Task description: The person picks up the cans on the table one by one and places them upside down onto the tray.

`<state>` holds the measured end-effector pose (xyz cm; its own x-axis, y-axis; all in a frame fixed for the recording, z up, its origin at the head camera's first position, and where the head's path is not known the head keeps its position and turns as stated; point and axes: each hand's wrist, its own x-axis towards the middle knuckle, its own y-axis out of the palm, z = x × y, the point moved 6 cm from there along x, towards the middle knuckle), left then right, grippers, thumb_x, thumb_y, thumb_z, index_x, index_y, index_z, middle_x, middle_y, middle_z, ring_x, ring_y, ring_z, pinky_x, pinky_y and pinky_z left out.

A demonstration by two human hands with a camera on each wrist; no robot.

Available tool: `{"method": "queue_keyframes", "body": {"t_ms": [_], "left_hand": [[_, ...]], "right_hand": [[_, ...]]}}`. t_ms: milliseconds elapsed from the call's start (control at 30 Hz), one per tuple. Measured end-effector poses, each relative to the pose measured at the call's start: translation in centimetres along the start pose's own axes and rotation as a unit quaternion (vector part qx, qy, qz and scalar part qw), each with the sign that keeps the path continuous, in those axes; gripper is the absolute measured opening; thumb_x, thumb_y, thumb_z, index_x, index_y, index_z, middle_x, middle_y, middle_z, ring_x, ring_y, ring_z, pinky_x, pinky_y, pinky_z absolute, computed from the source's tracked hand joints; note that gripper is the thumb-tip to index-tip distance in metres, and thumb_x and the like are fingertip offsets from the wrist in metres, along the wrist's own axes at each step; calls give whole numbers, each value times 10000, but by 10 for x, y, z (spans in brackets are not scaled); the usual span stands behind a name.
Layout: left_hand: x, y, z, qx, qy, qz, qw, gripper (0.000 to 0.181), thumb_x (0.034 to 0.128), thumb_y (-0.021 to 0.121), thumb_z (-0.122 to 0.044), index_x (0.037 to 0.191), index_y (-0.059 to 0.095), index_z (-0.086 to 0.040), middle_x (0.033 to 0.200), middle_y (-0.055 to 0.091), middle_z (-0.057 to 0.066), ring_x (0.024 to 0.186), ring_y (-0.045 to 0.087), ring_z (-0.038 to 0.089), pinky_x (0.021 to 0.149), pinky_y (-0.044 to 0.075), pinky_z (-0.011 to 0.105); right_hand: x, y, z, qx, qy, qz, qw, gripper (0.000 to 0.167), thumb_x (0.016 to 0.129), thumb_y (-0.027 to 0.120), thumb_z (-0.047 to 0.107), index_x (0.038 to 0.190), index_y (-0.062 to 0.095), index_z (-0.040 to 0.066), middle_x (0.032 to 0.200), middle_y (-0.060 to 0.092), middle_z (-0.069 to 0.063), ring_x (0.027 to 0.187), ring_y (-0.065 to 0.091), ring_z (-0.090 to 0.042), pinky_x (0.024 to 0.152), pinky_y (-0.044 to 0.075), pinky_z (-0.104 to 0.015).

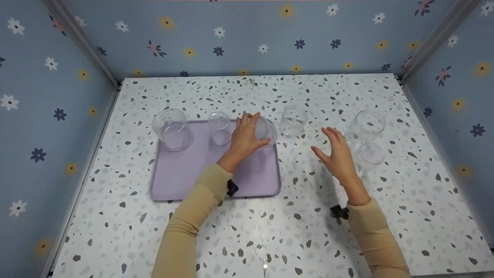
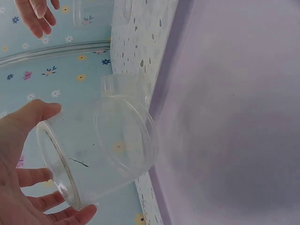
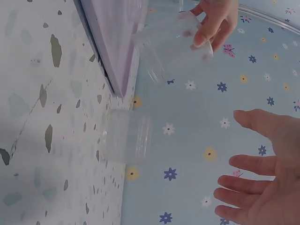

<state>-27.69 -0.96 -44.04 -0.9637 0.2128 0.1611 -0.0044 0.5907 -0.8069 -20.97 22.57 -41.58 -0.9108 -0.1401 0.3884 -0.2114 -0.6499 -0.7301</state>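
My left hand point(image 1: 247, 135) grips a clear plastic cup point(image 2: 93, 145) by one end, thumb on one side and fingers on the other. The cup is tilted above the tray's back right corner; whether it touches the lilac tray point(image 1: 177, 173) I cannot tell. A wide clear cup point(image 1: 173, 133) stands at the tray's back left, and a narrower one point(image 1: 220, 131) stands between it and my left hand. My right hand point(image 1: 339, 158) hovers over the table with fingers spread, holding nothing. Nearest to it on the left is another clear cup point(image 3: 126, 136), standing just off the tray.
Two more clear cups stand to the right of my right hand, a wider one point(image 1: 368, 125) behind a smaller one point(image 1: 370, 156). The speckled white table point(image 1: 293, 239) is bounded by blue flowered panels point(image 1: 247, 38) at the back and sides.
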Motion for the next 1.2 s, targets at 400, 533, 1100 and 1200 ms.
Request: {"method": "queue_keyframes", "body": {"t_ms": [400,533,1100,1200], "left_hand": [[18,10,0,971,-288,414,9940,789,682,716,-417,1319,399,-76,1243,373,184,1075,382,312,732,461,385],[23,14,1,1134,-379,531,9914,798,679,714,-422,1322,398,-70,1249,365,194,1093,374,322,750,455,393],[41,22,5,1396,-848,1119,9802,801,692,709,-443,1324,391,-68,1264,351,182,1154,330,328,844,409,404],[44,24,4,1370,-883,1213,9791,806,693,712,-431,1330,382,-65,1264,352,179,1140,336,320,842,407,407]], "right_hand": [[-11,-22,-23,-640,440,-268,9966,531,755,699,117,1195,474,-78,1227,387,-313,1098,382,-451,912,308,-516],[-14,-32,-31,-880,632,-466,9930,535,743,710,122,1183,483,-82,1227,384,-313,1080,386,-468,902,292,-542],[-24,-55,-60,-1446,1991,-33,9693,680,773,682,206,1278,349,-104,1291,263,-344,1142,280,-515,891,217,-636],[-25,-56,-64,-1447,2116,65,9666,705,775,677,217,1288,322,-112,1291,251,-355,1144,268,-525,879,217,-647]]}}
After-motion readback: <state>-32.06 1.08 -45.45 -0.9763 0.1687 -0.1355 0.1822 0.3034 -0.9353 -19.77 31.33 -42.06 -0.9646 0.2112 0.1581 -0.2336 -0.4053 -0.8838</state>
